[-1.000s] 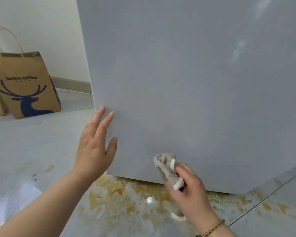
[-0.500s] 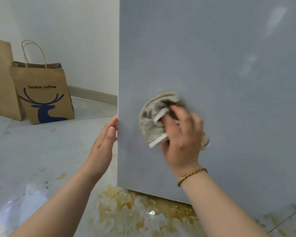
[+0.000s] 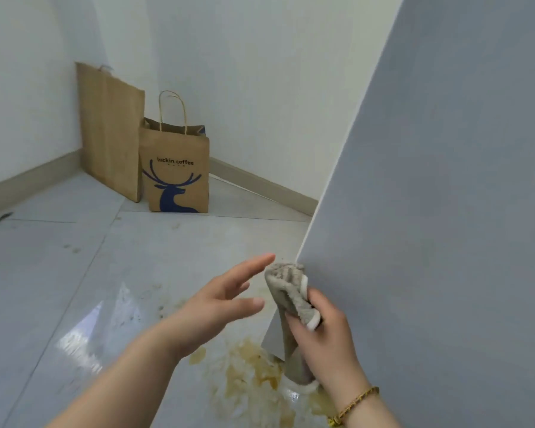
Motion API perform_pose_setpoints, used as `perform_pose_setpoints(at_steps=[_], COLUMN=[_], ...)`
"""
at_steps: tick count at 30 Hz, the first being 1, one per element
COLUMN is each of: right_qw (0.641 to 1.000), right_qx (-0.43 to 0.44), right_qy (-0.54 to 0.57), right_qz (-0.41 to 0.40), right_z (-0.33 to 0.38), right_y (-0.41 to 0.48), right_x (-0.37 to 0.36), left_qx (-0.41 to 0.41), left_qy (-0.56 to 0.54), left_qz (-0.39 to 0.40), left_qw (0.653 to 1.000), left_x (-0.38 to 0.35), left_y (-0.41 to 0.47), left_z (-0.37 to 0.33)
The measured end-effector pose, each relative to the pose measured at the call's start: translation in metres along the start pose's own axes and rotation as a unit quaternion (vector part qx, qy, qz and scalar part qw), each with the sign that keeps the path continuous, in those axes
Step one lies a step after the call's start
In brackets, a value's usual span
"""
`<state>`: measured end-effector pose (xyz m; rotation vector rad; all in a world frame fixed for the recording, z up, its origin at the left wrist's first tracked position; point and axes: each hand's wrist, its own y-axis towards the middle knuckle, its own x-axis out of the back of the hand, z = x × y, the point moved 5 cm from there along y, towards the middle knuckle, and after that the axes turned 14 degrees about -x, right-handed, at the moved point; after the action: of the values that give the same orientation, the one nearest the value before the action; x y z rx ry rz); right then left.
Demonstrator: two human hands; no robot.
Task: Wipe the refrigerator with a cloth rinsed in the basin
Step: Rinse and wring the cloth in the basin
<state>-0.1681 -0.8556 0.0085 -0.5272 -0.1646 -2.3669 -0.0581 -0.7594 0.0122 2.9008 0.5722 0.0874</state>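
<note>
The right hand (image 3: 325, 332) grips the bunched cloth (image 3: 288, 291) against the refrigerator (image 3: 430, 227) corner edge while the left hand (image 3: 226, 301) hovers spread and empty beside it, so the hanging tail may drag through the yellow stain (image 3: 254, 375) on the floor.

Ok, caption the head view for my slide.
Right hand presses a cloth to the refrigerator edge; left hand open.

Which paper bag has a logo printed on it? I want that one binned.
The shorter right-hand bag, with the blue deer and looped handles; the taller bag beside it shows plain brown.
</note>
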Motion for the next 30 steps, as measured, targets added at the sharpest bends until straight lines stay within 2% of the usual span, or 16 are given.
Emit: perform_pose_setpoints(at_steps=[2, 4, 6, 10, 17, 21, 24, 27, 30], right_qw=[0.981, 0.954, 0.922, 0.883, 0.882, 0.853, 0.856, 0.845, 0.811], right_qx=[-0.115, -0.175, -0.222, -0.276, -0.238, -0.188, -0.143, -0.105, -0.13], right_qy=[0.122, 0.185, 0.221, 0.251, 0.195, 0.076, 0.001, -0.016, -0.013], right_qz=[0.1, 0.156, 0.23, 0.286, 0.357, 0.481, 0.497, 0.525, 0.57], right_z=[0.038, 0.076, 0.128, 0.226, 0.374, 0.434, 0.466, 0.488, 0.502], right_y=[-0.003, -0.014, -0.021, -0.036, -0.075, -0.123, -0.164, -0.207, -0.257], right_x=[-0.001, -0.001, -0.005, -0.012, -0.036, -0.063, -0.08, -0.103, -0.138], left_qx=[0.007, 0.012, 0.04, 0.079, 0.128, 0.143, 0.175, 0.19, 0.178], left_qy=[0.035, 0.08, 0.09, 0.072, 0.146, 0.211, 0.242, 0.214, 0.122], left_qz=[0.003, -0.011, -0.056, -0.172, -0.295, -0.334, -0.377, -0.45, -0.537], left_qw=[0.999, 0.997, 0.994, 0.979, 0.936, 0.907, 0.877, 0.846, 0.815], left_x=[0.011, 0.024, 0.05, 0.092, 0.159, 0.173, 0.171, 0.165, 0.154], left_y=[-0.004, -0.005, -0.01, -0.035, -0.117, -0.173, -0.23, -0.294, -0.365], left_z=[-0.034, -0.065, -0.111, -0.203, -0.353, -0.417, -0.452, -0.473, -0.477])
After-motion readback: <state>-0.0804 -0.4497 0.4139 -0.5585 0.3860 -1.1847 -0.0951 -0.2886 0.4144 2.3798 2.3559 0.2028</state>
